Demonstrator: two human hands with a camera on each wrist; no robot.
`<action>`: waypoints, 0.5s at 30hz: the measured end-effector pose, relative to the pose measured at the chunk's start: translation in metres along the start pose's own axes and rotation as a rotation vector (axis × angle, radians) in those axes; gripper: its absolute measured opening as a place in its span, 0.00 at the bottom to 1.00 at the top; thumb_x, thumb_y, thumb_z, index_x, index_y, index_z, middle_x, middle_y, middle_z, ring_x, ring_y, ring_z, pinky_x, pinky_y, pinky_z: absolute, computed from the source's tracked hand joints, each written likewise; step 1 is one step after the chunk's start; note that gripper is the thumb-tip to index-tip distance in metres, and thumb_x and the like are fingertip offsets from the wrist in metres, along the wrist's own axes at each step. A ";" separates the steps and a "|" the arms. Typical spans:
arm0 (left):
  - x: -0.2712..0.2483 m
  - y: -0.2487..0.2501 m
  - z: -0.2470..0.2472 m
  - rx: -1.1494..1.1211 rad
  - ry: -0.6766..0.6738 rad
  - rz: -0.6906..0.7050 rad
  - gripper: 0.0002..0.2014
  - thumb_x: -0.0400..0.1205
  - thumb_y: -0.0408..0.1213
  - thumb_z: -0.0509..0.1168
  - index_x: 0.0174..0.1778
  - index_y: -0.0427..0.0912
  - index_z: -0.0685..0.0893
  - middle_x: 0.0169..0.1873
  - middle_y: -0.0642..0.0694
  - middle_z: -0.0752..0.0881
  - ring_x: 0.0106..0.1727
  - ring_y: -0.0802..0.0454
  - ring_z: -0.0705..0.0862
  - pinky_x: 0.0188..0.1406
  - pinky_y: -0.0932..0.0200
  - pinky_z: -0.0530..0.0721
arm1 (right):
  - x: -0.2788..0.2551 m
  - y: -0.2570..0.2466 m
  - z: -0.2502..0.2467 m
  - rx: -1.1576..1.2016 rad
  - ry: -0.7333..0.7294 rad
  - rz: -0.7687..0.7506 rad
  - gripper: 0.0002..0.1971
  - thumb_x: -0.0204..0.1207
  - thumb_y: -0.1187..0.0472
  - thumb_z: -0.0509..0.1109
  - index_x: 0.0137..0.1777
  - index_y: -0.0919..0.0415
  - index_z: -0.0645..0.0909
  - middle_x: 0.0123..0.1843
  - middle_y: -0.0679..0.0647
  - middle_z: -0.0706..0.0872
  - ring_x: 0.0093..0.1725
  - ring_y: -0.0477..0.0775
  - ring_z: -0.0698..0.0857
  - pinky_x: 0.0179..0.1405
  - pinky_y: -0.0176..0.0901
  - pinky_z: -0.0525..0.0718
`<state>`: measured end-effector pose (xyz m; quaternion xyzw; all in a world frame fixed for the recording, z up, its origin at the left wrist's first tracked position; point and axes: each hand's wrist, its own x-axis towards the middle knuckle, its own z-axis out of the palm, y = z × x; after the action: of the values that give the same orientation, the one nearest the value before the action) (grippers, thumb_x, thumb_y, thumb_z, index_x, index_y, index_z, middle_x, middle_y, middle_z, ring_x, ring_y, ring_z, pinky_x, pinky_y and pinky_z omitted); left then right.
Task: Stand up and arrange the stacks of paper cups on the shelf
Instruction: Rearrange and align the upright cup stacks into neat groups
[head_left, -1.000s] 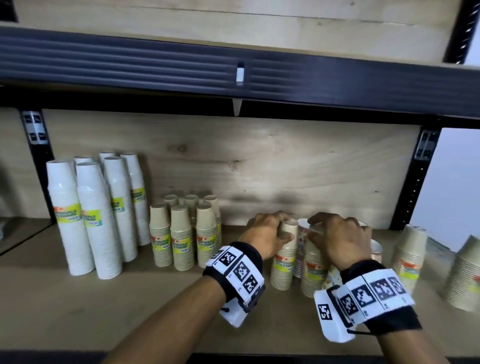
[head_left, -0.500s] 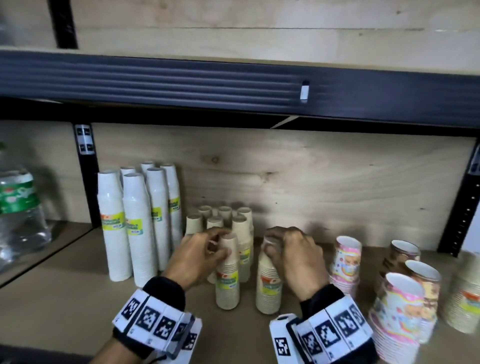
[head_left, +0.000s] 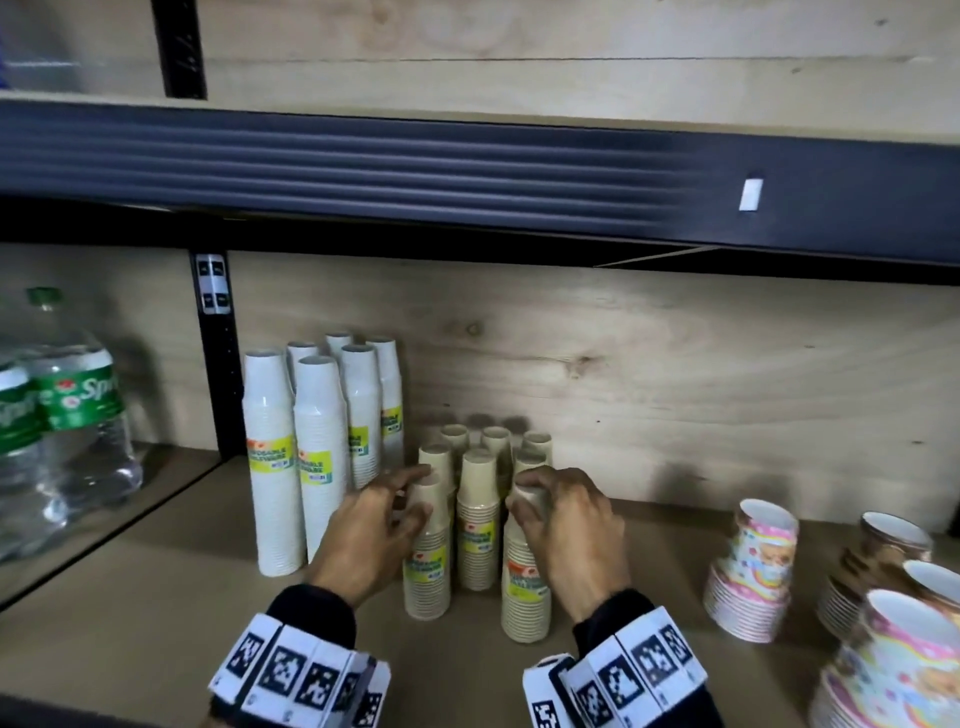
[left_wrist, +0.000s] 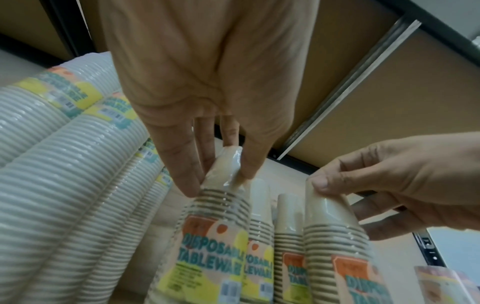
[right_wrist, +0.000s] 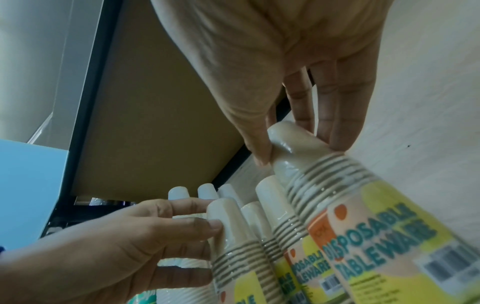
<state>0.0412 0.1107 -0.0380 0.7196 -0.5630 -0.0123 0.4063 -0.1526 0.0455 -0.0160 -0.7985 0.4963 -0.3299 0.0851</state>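
Observation:
Two plastic-wrapped beige cup stacks with yellow labels stand upright on the wooden shelf (head_left: 156, 597), in front of several more beige stacks (head_left: 478, 519). My left hand (head_left: 421, 491) pinches the top of the left front stack (head_left: 427, 561); the left wrist view shows its fingers (left_wrist: 187, 176) round that stack (left_wrist: 213, 236). My right hand (head_left: 522, 493) grips the top of the right front stack (head_left: 525, 587), and in the right wrist view the thumb and fingers (right_wrist: 337, 133) close on this stack (right_wrist: 350, 195). Several tall white cup stacks (head_left: 272, 457) stand just left.
Clear Sprite bottles (head_left: 78, 415) stand in the bay to the left, beyond a black upright post (head_left: 215, 364). Colourful patterned cup stacks (head_left: 753, 571) and more (head_left: 909, 675) stand at the right. The dark beam of the upper shelf (head_left: 467, 171) hangs overhead.
Both hands carried one beige stack each leftward, from beside the patterned cups to the front of the beige group. The view has swung left, so the bottles now show.

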 end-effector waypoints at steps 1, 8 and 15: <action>0.000 -0.001 0.001 -0.005 -0.001 0.001 0.19 0.82 0.44 0.67 0.69 0.61 0.79 0.55 0.54 0.87 0.46 0.64 0.84 0.47 0.70 0.78 | 0.000 0.000 0.000 0.006 -0.001 0.006 0.13 0.79 0.43 0.67 0.62 0.39 0.80 0.62 0.44 0.81 0.59 0.50 0.84 0.52 0.42 0.80; -0.001 -0.004 0.010 -0.038 0.023 -0.026 0.20 0.78 0.50 0.71 0.66 0.62 0.79 0.52 0.55 0.89 0.51 0.60 0.88 0.49 0.63 0.83 | -0.007 0.005 -0.001 0.039 -0.015 -0.003 0.14 0.75 0.43 0.71 0.60 0.39 0.79 0.59 0.41 0.81 0.56 0.48 0.83 0.45 0.40 0.75; -0.008 -0.006 0.015 -0.032 -0.026 -0.054 0.24 0.79 0.48 0.70 0.70 0.65 0.70 0.54 0.52 0.89 0.55 0.52 0.87 0.54 0.53 0.85 | -0.018 0.009 0.003 0.058 -0.105 0.055 0.19 0.77 0.45 0.69 0.66 0.33 0.69 0.54 0.44 0.89 0.59 0.54 0.86 0.53 0.45 0.81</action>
<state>0.0359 0.1092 -0.0550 0.7277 -0.5485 -0.0418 0.4098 -0.1624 0.0556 -0.0308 -0.7980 0.5030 -0.2994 0.1431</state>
